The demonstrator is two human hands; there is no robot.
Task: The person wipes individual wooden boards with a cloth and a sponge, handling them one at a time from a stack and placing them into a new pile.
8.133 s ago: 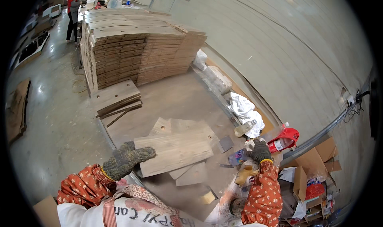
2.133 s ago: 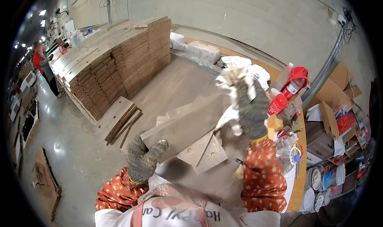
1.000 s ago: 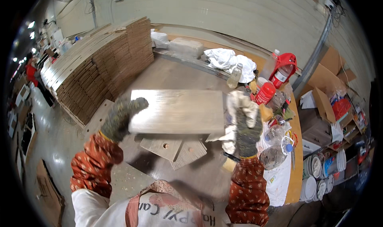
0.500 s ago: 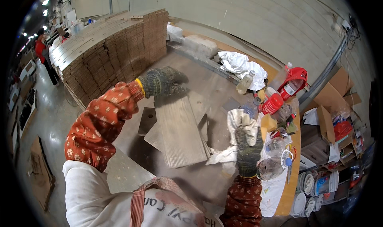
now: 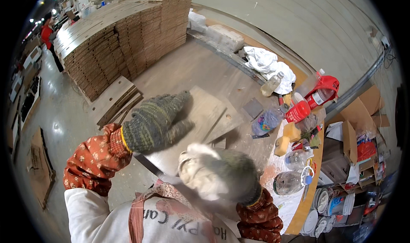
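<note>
On a dusty workbench (image 5: 188,68) beside a pale corrugated wall (image 5: 307,25), stacked boards (image 5: 124,42) fill the far end, and bottles (image 5: 267,121) and a red can (image 5: 297,111) crowd the near right edge. The board (image 5: 200,115) lies flat, its long axis running from the person away toward the upper right. The gloved left hand (image 5: 156,121) rests spread on its near-left part. The right hand (image 5: 215,177), blurred, hovers near its close end; its grip cannot be made out.
</note>
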